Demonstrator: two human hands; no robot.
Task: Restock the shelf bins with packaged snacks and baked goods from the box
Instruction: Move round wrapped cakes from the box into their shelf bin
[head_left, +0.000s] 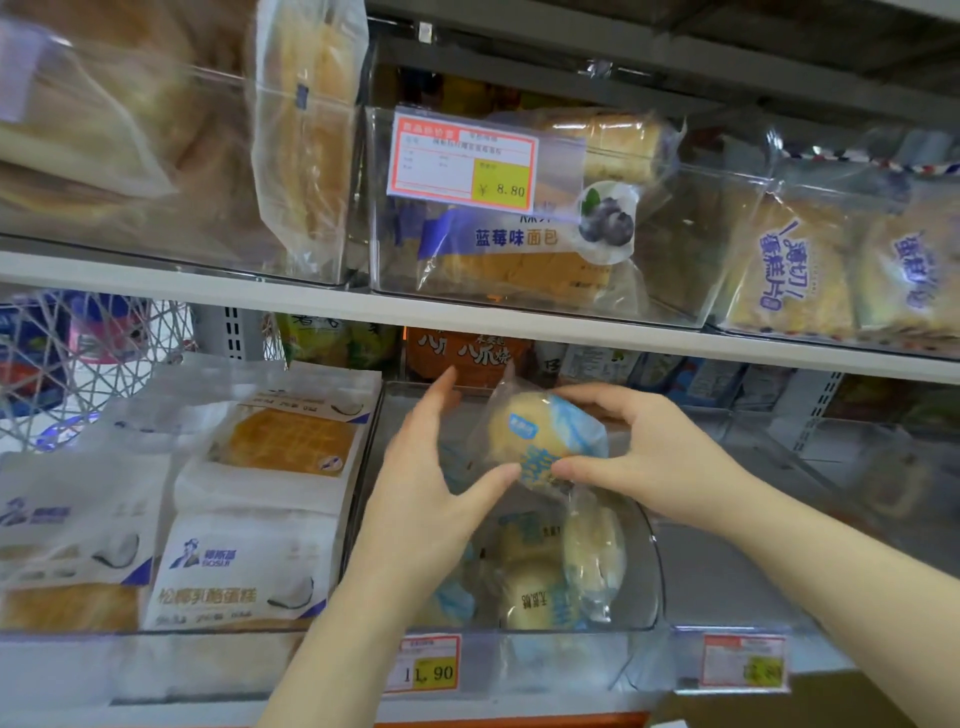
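Observation:
A round yellow bun in a clear and blue wrapper (545, 441) hangs over the clear middle bin (652, 582) on the lower shelf. My right hand (639, 457) grips its right side, thumb below and fingers on top. My left hand (431, 467) holds its left side with straight fingers behind and the thumb touching its lower edge. Several similar wrapped buns (561, 566) lie in the bin below. The supply box is out of view.
Left of the bin are white cake packs (244, 561). The bin to the right (779, 571) looks bare. The upper shelf (467, 312) holds clear bins of blueberry bread (519, 244) and sliced cake (810, 275). Price tags (428, 665) hang along the front edge.

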